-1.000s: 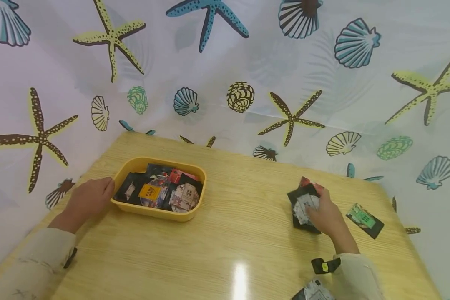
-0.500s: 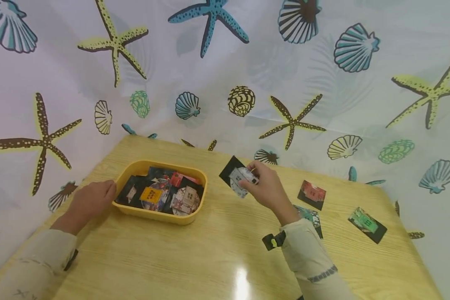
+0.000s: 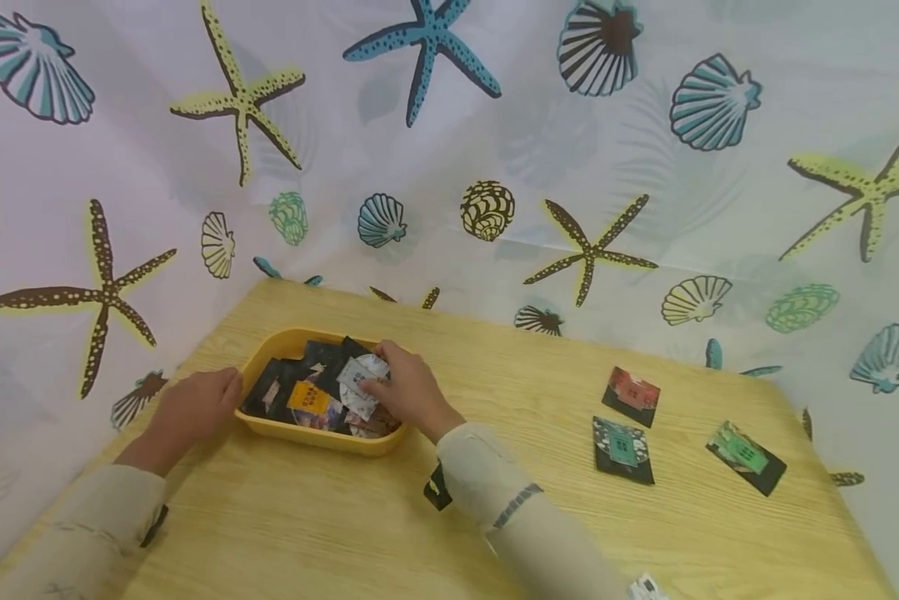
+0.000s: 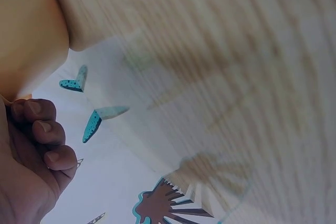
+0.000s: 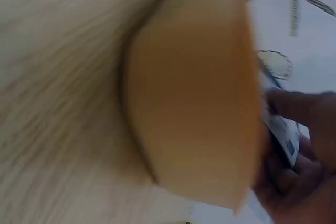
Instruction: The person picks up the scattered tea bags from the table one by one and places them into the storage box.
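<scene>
A yellow plastic tub (image 3: 310, 437) stands at the left of the table, filled with several small dark printed packets, one with an orange label (image 3: 309, 397). My left hand (image 3: 194, 410) grips its left rim; in the left wrist view the fingers of that hand (image 4: 37, 161) are curled at the rim. Over the right side of the tub, my right hand (image 3: 413, 392) pinches a flat black packet with a pale grey print (image 3: 357, 385), thumb on its face. In the right wrist view the blurred tub wall (image 5: 194, 103) hides part of that packet (image 5: 281, 129).
On the right of the table lie a red packet (image 3: 632, 395), a teal packet (image 3: 623, 450) and a green packet (image 3: 746, 457). Part of a white-marked item (image 3: 646, 587) shows at the bottom edge. A curtain with shells and starfish (image 3: 434, 150) hangs behind the table.
My right hand has lifted the grey-printed packet from the right of the table and carried it left to the tub, uncovering the red and teal packets. My left hand has stayed at the rim.
</scene>
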Demonstrator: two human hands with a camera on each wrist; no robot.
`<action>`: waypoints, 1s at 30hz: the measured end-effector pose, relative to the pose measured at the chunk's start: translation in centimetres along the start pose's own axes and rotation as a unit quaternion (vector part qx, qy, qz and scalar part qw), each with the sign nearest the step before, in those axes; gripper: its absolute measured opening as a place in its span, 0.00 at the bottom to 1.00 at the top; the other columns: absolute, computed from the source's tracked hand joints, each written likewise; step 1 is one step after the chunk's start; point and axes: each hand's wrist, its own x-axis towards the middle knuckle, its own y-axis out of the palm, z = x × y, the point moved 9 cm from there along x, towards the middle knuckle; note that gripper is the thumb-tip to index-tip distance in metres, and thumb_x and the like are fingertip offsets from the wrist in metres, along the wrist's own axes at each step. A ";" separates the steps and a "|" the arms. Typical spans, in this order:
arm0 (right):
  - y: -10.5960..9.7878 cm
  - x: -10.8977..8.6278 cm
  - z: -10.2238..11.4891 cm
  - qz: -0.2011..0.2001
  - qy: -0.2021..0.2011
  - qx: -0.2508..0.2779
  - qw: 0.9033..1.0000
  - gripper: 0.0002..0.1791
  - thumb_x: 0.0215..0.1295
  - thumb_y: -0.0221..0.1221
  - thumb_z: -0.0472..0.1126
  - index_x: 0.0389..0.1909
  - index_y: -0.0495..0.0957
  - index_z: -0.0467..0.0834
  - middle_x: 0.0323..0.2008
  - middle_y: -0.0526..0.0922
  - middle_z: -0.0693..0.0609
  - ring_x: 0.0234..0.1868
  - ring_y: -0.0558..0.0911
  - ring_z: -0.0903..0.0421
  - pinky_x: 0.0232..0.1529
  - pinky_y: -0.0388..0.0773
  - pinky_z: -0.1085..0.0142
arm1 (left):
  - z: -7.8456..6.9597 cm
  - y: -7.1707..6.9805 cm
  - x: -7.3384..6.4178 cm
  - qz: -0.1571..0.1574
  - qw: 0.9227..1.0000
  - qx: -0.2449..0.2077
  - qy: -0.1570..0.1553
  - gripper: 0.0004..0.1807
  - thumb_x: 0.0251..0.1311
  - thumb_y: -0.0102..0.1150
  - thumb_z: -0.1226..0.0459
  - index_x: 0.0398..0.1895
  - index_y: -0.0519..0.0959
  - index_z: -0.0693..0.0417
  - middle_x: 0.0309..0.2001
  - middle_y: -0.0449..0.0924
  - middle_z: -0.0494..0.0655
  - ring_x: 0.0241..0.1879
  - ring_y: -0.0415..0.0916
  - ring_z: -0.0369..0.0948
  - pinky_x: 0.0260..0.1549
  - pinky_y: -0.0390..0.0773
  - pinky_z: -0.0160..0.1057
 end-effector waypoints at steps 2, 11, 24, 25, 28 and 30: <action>0.2 -0.4 0.5 -0.035 -0.025 -0.104 0.994 0.31 0.69 0.59 0.55 0.68 0.66 0.47 0.61 0.78 0.48 0.58 0.80 0.52 0.59 0.75 0.56 | -0.4 0.6 0.1 0.003 1.000 0.002 0.005 0.23 0.78 0.29 0.57 0.22 0.66 0.51 0.17 0.64 0.44 0.18 0.60 0.41 0.20 0.60 0.38; 2.8 -2.4 0.7 0.126 -0.089 -0.215 0.964 0.26 0.77 0.48 0.55 0.72 0.65 0.55 0.72 0.68 0.51 0.74 0.67 0.52 0.71 0.64 0.49 | -1.9 0.9 0.9 -0.014 0.999 0.004 0.032 0.24 0.79 0.29 0.57 0.21 0.65 0.50 0.16 0.62 0.44 0.17 0.59 0.40 0.19 0.59 0.38; -5.7 -5.4 -4.8 0.055 -0.063 -0.188 0.979 0.29 0.78 0.46 0.53 0.74 0.62 0.45 0.76 0.59 0.40 0.77 0.60 0.42 0.75 0.48 0.36 | -1.7 2.0 0.7 -0.001 1.000 -0.003 0.029 0.24 0.78 0.29 0.57 0.21 0.65 0.50 0.16 0.62 0.43 0.16 0.58 0.40 0.19 0.58 0.38; -7.2 -6.2 -6.1 0.039 -0.050 -0.193 0.979 0.29 0.77 0.47 0.53 0.72 0.64 0.44 0.75 0.62 0.39 0.76 0.62 0.40 0.74 0.49 0.35 | -1.6 1.9 0.7 -0.002 1.000 -0.002 0.028 0.24 0.79 0.29 0.57 0.21 0.65 0.50 0.16 0.62 0.44 0.16 0.58 0.41 0.19 0.58 0.38; -11.4 -9.2 -11.5 0.024 0.027 -0.226 0.974 0.27 0.76 0.50 0.51 0.68 0.69 0.41 0.70 0.69 0.36 0.70 0.69 0.36 0.69 0.57 0.34 | -1.1 1.8 0.6 0.009 1.000 -0.001 0.022 0.24 0.79 0.27 0.56 0.22 0.65 0.50 0.17 0.62 0.44 0.17 0.58 0.40 0.19 0.58 0.38; -13.4 -11.6 -16.0 0.038 0.105 -0.248 0.962 0.24 0.75 0.50 0.51 0.61 0.75 0.39 0.62 0.78 0.37 0.61 0.76 0.35 0.63 0.65 0.34 | -0.8 1.8 0.4 0.016 1.000 -0.002 0.018 0.25 0.79 0.25 0.55 0.23 0.65 0.50 0.17 0.62 0.44 0.17 0.58 0.41 0.19 0.58 0.38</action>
